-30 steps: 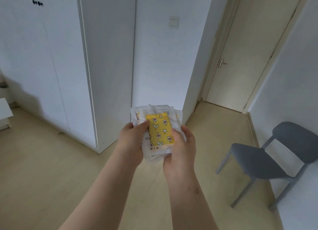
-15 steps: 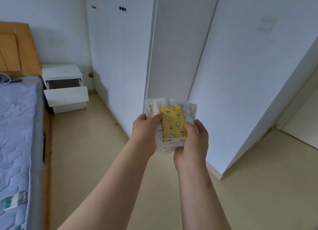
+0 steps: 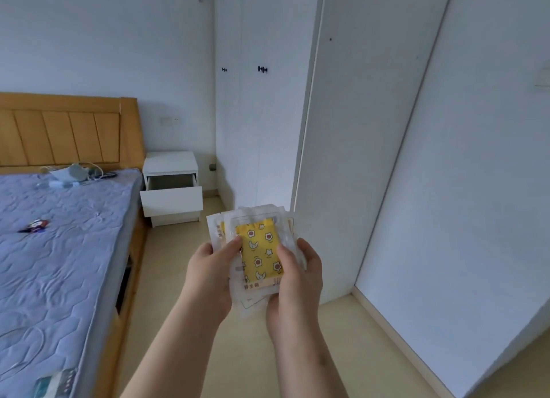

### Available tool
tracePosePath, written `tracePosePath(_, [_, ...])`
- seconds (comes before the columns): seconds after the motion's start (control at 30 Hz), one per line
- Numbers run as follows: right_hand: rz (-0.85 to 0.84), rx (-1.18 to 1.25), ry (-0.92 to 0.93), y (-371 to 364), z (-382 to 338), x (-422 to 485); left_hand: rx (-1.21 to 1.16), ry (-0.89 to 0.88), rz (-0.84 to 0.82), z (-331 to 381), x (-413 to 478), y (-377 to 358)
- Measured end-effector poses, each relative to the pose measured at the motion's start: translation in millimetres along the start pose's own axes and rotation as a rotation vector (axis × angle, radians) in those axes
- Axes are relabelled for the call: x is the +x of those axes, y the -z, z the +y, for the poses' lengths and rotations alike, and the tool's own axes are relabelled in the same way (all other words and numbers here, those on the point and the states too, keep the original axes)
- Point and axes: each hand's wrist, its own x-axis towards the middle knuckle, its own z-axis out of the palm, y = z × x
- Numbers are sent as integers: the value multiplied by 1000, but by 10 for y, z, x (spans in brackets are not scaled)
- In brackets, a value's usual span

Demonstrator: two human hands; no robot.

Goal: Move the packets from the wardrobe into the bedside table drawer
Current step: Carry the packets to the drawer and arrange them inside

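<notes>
A stack of clear plastic packets (image 3: 258, 250), the top one showing a yellow patterned insert, is held in front of me at mid-frame. My left hand (image 3: 212, 274) grips the stack's left edge with the thumb on top. My right hand (image 3: 297, 281) grips its right edge the same way. The white bedside table (image 3: 170, 163) stands at the far wall beside the bed, and its upper drawer (image 3: 172, 198) is pulled out. The white wardrobe (image 3: 262, 114) with small black knobs stands to the right of the table, its doors closed.
A bed (image 3: 59, 248) with a blue quilted mattress and wooden headboard fills the left side, with small items lying on it. A white wall panel (image 3: 372, 144) rises on the right. Bare wooden floor (image 3: 184, 248) runs between the bed and the wardrobe toward the bedside table.
The view has swung left from the door and grey chair to the bed and bedside table. Both hands keep the same hold on the packets.
</notes>
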Motion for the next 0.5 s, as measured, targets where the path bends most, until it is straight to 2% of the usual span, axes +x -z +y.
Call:
tracePosePath(0.23, [-70, -90, -115, -609, 780, 658, -57, -2, 136, 210, 932, 605])
tracePosePath(0.5, [-124, -135, -202, -1911, 1875, 1736, -74, -20, 248, 938, 2520, 1387])
